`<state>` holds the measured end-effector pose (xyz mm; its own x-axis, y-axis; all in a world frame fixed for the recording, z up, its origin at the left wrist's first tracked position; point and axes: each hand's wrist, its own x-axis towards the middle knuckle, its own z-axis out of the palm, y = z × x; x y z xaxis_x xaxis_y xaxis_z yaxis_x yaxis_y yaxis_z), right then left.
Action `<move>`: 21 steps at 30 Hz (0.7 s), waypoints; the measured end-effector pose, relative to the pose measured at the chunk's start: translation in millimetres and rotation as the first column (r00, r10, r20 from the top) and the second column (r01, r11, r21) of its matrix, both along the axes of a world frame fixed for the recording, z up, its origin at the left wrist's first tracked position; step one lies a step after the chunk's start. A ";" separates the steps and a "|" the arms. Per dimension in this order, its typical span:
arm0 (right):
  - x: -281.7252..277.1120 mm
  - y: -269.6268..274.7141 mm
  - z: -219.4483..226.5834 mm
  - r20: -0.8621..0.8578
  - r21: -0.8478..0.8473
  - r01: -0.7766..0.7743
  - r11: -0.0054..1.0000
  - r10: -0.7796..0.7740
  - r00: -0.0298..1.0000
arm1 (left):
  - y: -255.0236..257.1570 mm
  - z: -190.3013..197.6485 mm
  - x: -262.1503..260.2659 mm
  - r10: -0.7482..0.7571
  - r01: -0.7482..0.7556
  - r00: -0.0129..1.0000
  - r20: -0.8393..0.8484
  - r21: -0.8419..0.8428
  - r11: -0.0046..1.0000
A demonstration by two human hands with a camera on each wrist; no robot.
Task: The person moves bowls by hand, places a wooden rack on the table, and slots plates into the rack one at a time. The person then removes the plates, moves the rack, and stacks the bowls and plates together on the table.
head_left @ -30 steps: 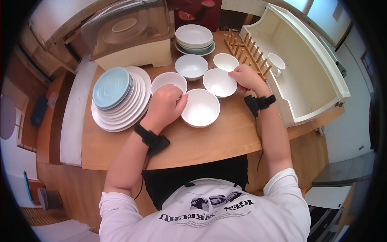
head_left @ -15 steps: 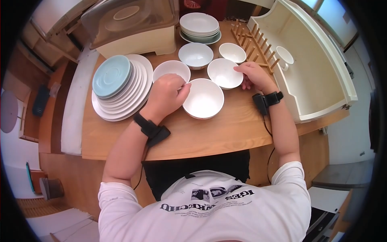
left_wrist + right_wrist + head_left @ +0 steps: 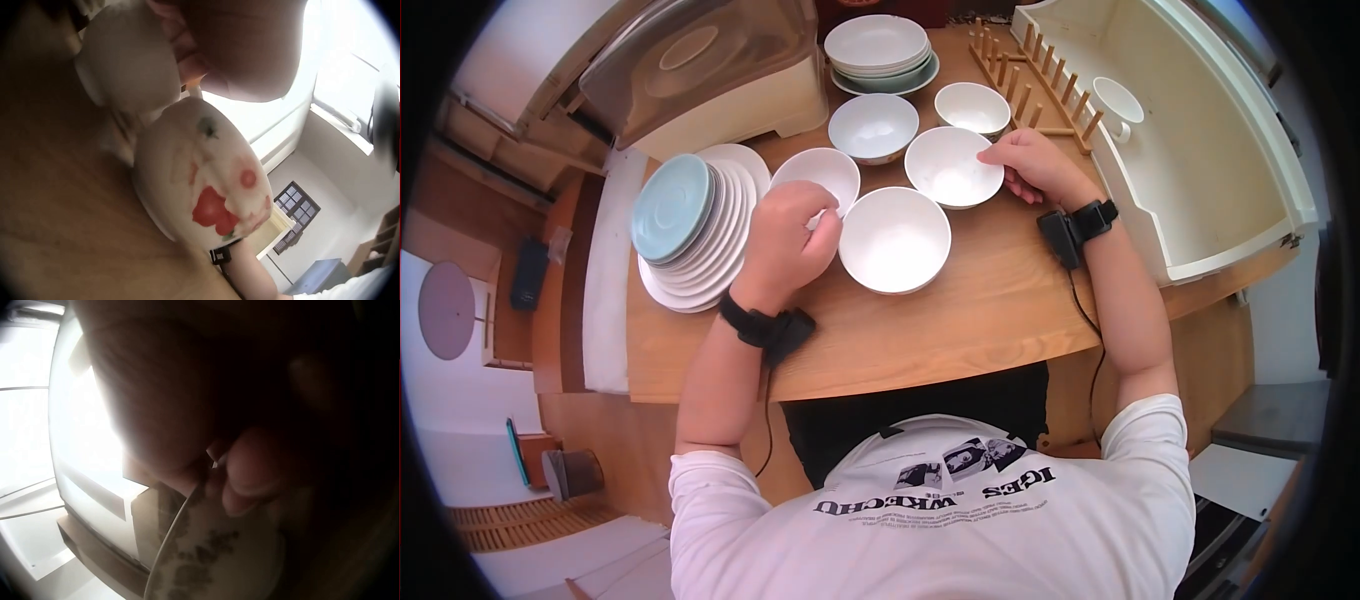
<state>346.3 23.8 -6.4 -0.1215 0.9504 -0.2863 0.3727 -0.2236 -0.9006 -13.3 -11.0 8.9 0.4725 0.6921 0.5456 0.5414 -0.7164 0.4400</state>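
My left hand (image 3: pixel 785 245), fingers curled, grips the near rim of a white bowl (image 3: pixel 830 168) and hides part of it. In the left wrist view that bowl's plain outer wall (image 3: pixel 128 59) shows against the fingers (image 3: pixel 182 47). My right hand (image 3: pixel 1040 170) pinches the right rim of another white bowl (image 3: pixel 950 170), thumb inside; the right wrist view shows a dark floral print on its outside (image 3: pixel 206 556). Between the hands, closer to the body, stands a larger white bowl (image 3: pixel 895 240). Red flowers decorate a bowl's wall (image 3: pixel 206 181) in the left wrist view.
Behind stand a bluish-white bowl (image 3: pixel 873 128), a small white bowl (image 3: pixel 972 108) and a stack of bowls (image 3: pixel 878 45). Plates topped by a blue one (image 3: pixel 670 208) are piled left. A wooden peg rack (image 3: pixel 1040 90) and a cream bin (image 3: pixel 1200 190) holding a white cup (image 3: pixel 1117 100) are right.
The head view has shifted, so the table things sit higher in it. My left hand has moved slightly left, off the larger front bowl's edge. The right hand stays at its bowl's rim.
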 end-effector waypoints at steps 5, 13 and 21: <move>1.0 1.5 -4.5 -0.013 0.026 0.001 1.000 -0.001 1.000 | -10.4 33.0 2.5 -0.045 0.060 0.970 -0.239 0.057 0.997; 6.2 4.8 -5.0 -0.014 0.047 -0.065 0.997 0.066 0.998 | -12.4 33.6 -10.4 0.071 -0.005 0.872 -0.484 0.137 0.991; 7.2 8.5 -9.3 -0.028 0.061 -0.074 0.995 0.076 0.997 | -22.7 62.5 -13.3 0.135 -0.056 0.946 -0.294 0.263 0.963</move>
<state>353.5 32.2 -15.7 -0.2010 0.9537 -0.2239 0.3584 -0.1411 -0.9228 -26.6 -33.7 71.4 0.5819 0.6038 0.5448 0.6927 -0.7190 0.0570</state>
